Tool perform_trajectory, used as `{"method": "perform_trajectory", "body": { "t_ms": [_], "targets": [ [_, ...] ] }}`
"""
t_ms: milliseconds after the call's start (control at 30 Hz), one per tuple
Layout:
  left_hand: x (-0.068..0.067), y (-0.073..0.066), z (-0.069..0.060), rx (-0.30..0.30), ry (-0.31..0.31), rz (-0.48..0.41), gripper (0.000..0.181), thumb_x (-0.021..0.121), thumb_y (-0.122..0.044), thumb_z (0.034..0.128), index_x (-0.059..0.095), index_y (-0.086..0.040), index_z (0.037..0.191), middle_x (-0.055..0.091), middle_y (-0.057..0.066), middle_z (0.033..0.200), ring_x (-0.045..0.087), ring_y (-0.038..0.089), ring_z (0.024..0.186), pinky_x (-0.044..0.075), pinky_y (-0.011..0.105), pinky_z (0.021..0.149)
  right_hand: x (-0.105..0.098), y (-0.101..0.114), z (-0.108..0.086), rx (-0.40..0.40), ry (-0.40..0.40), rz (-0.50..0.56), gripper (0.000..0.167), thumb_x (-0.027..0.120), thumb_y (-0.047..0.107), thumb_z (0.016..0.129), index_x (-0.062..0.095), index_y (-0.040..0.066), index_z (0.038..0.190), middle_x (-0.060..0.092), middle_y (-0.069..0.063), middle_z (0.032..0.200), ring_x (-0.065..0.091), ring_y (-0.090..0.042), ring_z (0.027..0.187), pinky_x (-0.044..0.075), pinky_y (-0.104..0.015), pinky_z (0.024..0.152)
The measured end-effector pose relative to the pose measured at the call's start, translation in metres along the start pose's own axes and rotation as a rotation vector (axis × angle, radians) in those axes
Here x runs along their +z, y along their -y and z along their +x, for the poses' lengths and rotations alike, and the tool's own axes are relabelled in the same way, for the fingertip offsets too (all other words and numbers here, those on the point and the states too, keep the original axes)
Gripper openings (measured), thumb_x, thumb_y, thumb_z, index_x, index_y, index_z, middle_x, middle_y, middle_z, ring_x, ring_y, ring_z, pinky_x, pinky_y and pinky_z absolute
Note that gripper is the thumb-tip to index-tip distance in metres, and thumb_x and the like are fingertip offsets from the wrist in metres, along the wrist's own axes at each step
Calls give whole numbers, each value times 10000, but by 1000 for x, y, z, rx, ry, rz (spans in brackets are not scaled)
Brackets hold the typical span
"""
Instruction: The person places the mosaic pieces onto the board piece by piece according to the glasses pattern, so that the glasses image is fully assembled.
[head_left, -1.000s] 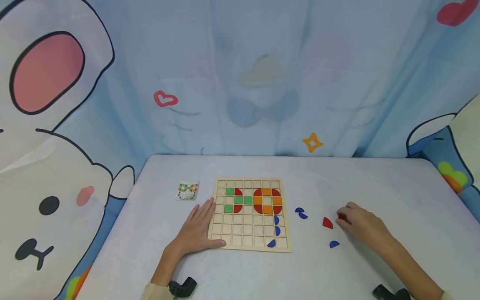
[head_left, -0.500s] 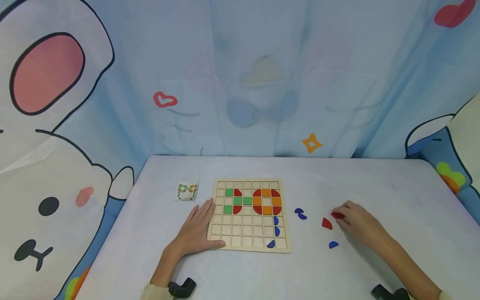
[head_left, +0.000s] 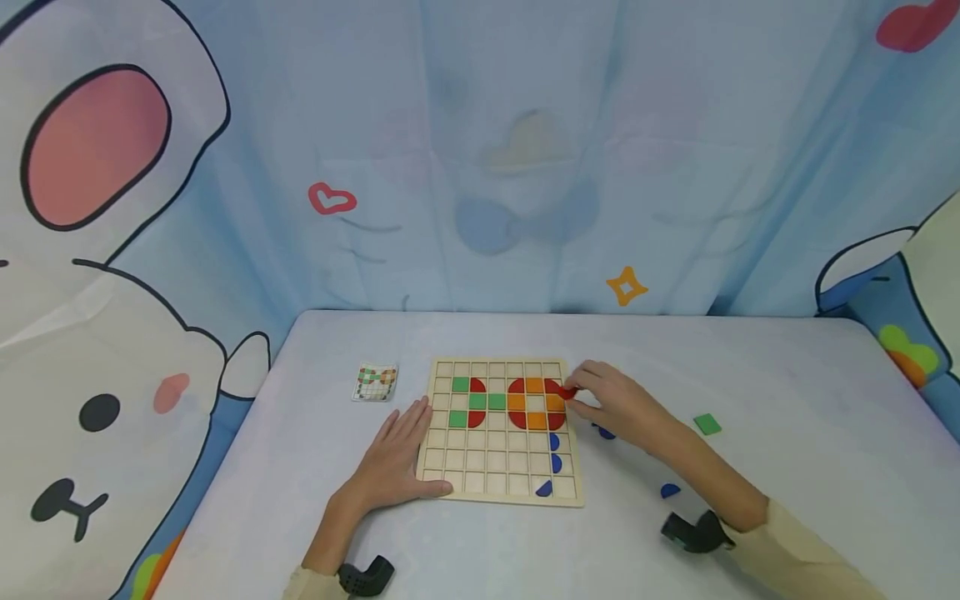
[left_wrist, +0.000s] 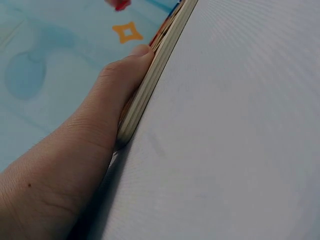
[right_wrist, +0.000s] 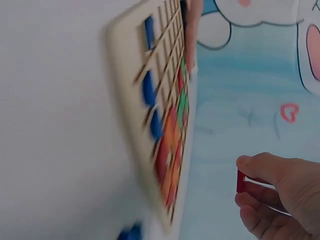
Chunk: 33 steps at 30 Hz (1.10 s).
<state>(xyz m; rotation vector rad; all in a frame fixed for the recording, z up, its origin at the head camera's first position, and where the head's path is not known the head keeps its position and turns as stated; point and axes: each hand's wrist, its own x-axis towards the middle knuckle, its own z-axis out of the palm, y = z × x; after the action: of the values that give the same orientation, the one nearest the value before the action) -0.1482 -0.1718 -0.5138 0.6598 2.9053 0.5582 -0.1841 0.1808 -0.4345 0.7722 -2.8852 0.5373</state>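
Note:
A wooden grid board (head_left: 483, 460) lies on the table with green squares (head_left: 497, 402), orange squares (head_left: 535, 421) and red quarter-circles (head_left: 517, 387) set in its cells. Blue half-round pieces (head_left: 556, 463) lie on its right-hand cells. My left hand (head_left: 386, 458) rests along the board's left side, fingers straight, thumb on the near edge; the left wrist view shows that thumb (left_wrist: 132, 62) against the rim. At the board's right edge my right hand (head_left: 618, 407) pinches a red piece (head_left: 567, 392) between thumb and fingertips, raised above the surface in the right wrist view.
A small pattern card (head_left: 374, 382) lies left of the board. On the table to the right are a green square (head_left: 707, 424) and a blue half-round piece (head_left: 670, 491). Other blue pieces (head_left: 606, 432) lie partly under my right hand. A patterned curtain (head_left: 495, 250) hangs behind.
My right hand has carried the red piece leftward from the table to the board's right edge. A green square now shows; the other loose red piece is out of sight. My left hand stays put.

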Motion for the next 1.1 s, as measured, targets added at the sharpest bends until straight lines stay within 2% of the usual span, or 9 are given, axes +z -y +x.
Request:
{"method": "perform_trajectory", "body": {
  "t_ms": [133, 267, 367, 467, 667, 867, 1100],
  "targets": [
    [0, -1, 0, 2, -8, -3, 1179, 606, -763, 720, 127, -95, 1565, 76, 8, 1657, 78, 159, 1537, 85, 445, 1251, 15, 27, 48, -184, 12, 58, 196, 753, 154, 845, 693, 90, 1020, 659, -31, 1016, 615, -183, 947, 578, -321, 835],
    [-1, -2, 0, 9, -2, -3, 1174, 602, -762, 729, 125, -89, 1565, 74, 17, 1656, 80, 162, 1537, 83, 449, 1252, 40, 46, 88, -356, 80, 56, 144, 719, 131, 874, 700, 84, 1009, 664, -33, 997, 610, -161, 914, 561, -266, 808],
    [-1, -2, 1, 14, 5, 6, 1173, 593, -768, 735, 118, -91, 1566, 67, 15, 1657, 76, 160, 1537, 80, 448, 1253, 56, 57, 111, -419, 134, 28, 117, 696, 120, 892, 705, 84, 1003, 667, -39, 999, 606, -161, 909, 549, -254, 808],
    [0, -2, 2, 23, -6, 12, 1166, 593, -767, 737, 131, -88, 1564, 80, 17, 1657, 87, 163, 1536, 90, 452, 1252, 65, 65, 127, -423, 171, 13, 117, 687, 121, 900, 704, 77, 1007, 665, -51, 1001, 609, -179, 919, 547, -271, 818],
    [1, 0, 2, 32, -24, 15, 1164, 604, -762, 736, 143, -86, 1563, 96, 15, 1656, 106, 168, 1534, 111, 457, 1244, 76, 74, 146, -360, 260, -10, 139, 662, 140, 922, 692, 74, 1040, 648, -52, 1018, 584, -179, 928, 533, -290, 808],
    [0, 0, 2, 32, -11, 6, 1166, 605, -756, 737, 130, -85, 1563, 79, 11, 1656, 86, 158, 1535, 103, 454, 1251, 80, 78, 151, -323, 334, -37, 65, 667, 140, 918, 683, 95, 962, 628, -34, 943, 533, -157, 847, 493, -278, 720],
    [-1, 0, 1, 21, 2, 20, 1167, 600, -760, 738, 129, -82, 1563, 79, 12, 1656, 83, 156, 1536, 93, 449, 1253, 82, 79, 151, -342, 348, -50, 61, 677, 146, 911, 684, 100, 950, 631, -32, 940, 566, -159, 864, 516, -284, 762]
  ]
}}
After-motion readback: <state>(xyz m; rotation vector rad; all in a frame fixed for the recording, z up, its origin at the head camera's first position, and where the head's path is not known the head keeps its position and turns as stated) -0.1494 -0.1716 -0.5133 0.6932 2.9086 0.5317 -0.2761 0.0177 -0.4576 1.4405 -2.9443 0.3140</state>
